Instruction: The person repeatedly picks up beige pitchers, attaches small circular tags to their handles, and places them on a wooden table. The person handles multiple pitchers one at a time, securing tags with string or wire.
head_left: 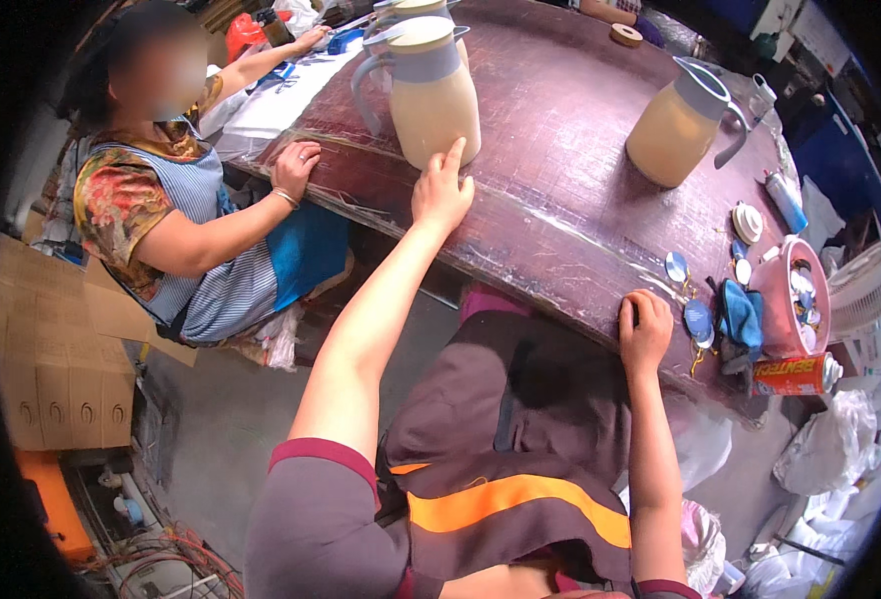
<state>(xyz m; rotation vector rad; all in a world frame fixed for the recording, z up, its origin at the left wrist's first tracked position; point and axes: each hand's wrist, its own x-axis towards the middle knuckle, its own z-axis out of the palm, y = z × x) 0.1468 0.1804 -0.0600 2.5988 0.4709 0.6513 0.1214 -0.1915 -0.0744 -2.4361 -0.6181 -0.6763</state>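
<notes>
My left hand [443, 190] reaches across the table edge with its fingers stretched out. Its fingertips are at the base of a beige jug [436, 110] with a grey collar, grey handle and pale lid. The hand is not wrapped round it. Partly hidden behind stands a second jug [413, 8]. To the right, another beige jug [672, 130] with a grey spout and handle stands upright on the table, apart from both hands. My right hand [646, 327] lies on the near table edge, fingers loosely bent and apart, holding nothing.
The dark red table [560, 110] has a worn edge. Round tags [698, 319], a blue cloth [739, 317], a pink bucket [795, 299] and a red can [792, 374] crowd its right side. A co-worker [206, 210] sits at the left, near cardboard boxes [66, 349].
</notes>
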